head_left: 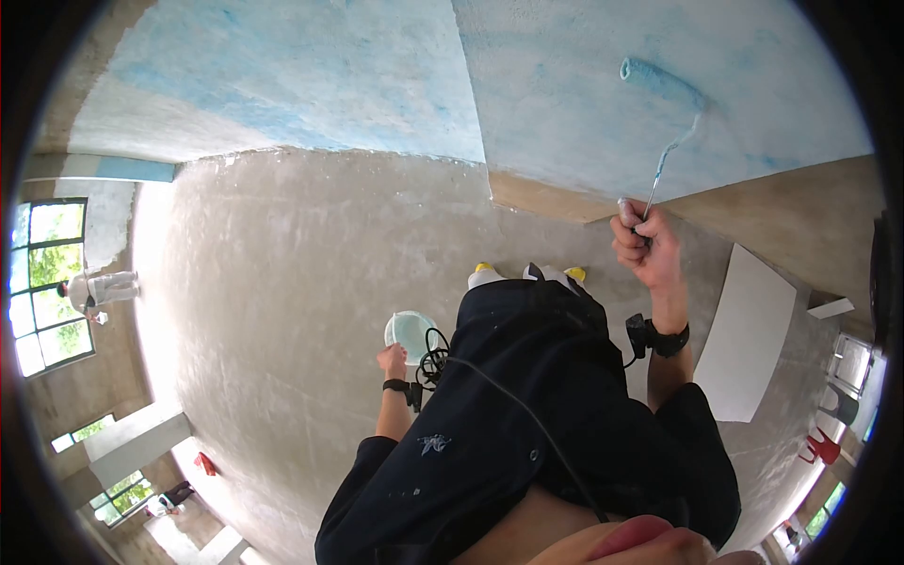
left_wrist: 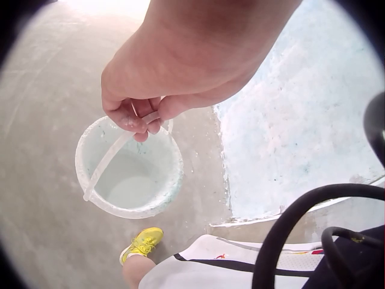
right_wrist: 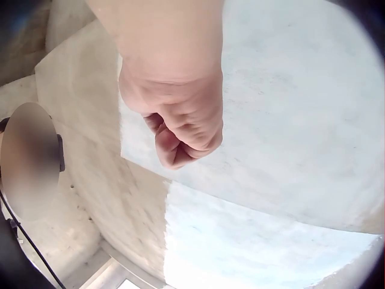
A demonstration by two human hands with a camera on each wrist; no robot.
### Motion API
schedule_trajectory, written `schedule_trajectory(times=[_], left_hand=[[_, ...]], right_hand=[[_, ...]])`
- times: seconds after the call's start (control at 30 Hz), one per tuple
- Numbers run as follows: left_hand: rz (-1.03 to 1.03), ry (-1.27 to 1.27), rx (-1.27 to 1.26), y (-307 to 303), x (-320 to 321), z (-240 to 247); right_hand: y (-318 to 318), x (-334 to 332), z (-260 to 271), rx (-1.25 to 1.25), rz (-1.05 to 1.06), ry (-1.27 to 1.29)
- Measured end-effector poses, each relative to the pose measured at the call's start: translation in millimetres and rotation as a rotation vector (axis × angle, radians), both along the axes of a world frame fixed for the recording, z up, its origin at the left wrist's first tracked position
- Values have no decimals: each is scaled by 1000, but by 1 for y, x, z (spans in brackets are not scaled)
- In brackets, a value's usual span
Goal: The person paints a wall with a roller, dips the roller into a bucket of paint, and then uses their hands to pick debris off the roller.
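Observation:
My right hand (head_left: pixel 648 247) grips the handle of a paint roller (head_left: pixel 664 83), its sleeve coated in light blue paint. The roller overlaps the pale blue painted wall (head_left: pixel 565 122) in the head view. In the right wrist view the right hand (right_wrist: pixel 180 129) is curled tight and hides the roller. My left hand (head_left: pixel 393 359) holds a white bucket (head_left: pixel 411 331) by its handle. In the left wrist view the left hand (left_wrist: pixel 144 111) pinches the bucket's plastic handle (left_wrist: pixel 114 150). Pale, whitish-blue liquid shows inside the bucket.
A blue-and-white painted wall (head_left: pixel 311 75) meets the other wall at a corner. Grey concrete floor (head_left: pixel 282 254) spreads below. A white board (head_left: pixel 749 339) lies at right, with a red stool (head_left: pixel 821 446) beyond. Another person (head_left: pixel 108 286) stands near the windows. Black cable (head_left: pixel 508 400) hangs over my clothes.

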State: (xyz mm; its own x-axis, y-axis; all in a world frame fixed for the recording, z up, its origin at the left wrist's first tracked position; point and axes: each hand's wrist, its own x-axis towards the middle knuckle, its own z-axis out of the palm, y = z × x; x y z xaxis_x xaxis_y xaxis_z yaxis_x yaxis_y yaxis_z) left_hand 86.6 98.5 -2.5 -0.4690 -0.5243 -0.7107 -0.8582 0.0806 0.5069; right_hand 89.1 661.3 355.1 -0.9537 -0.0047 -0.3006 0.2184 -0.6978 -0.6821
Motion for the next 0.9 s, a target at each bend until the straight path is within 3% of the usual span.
schedule_trajectory(times=[0.9], left_hand=[[-62, 42, -8, 5, -6, 0]], right_hand=[[-5, 10, -10, 21, 39, 13]])
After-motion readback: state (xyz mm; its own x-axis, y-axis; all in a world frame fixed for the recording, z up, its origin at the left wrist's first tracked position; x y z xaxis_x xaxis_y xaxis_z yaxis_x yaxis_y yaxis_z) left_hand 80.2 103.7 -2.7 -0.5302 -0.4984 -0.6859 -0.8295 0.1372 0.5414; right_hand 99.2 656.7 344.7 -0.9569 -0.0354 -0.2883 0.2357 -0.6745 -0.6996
